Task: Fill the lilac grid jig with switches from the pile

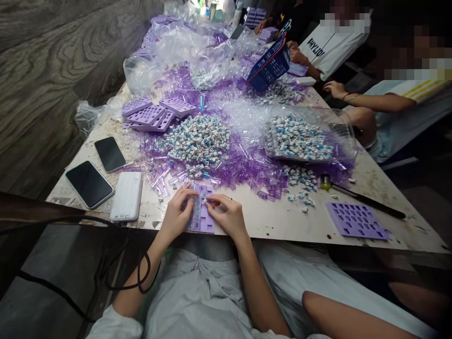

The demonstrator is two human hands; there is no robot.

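Note:
A light purple slotted tray (206, 225) lies at the table's front edge between my hands. Clear plastic pieces fill its left column, while several square slots on the right show bare. My left hand (178, 212) grips the tray's left side, its fingers curled over the clear pieces. With thumb and forefinger, my right hand (229, 215) pinches a small white part (205, 200) over the right column. Beyond the hands rises a heap of small white-and-blue parts (201, 139), with clear purple plastic pieces (243, 172) scattered around it.
Two phones (90, 183) and a white power bank (126, 195) lie at left. Purple trays (150, 115) are stacked behind. At right are a clear bin (348, 136) of parts, another purple tray (356, 220) and a long dark tool (370, 201). Other people sit along the right side.

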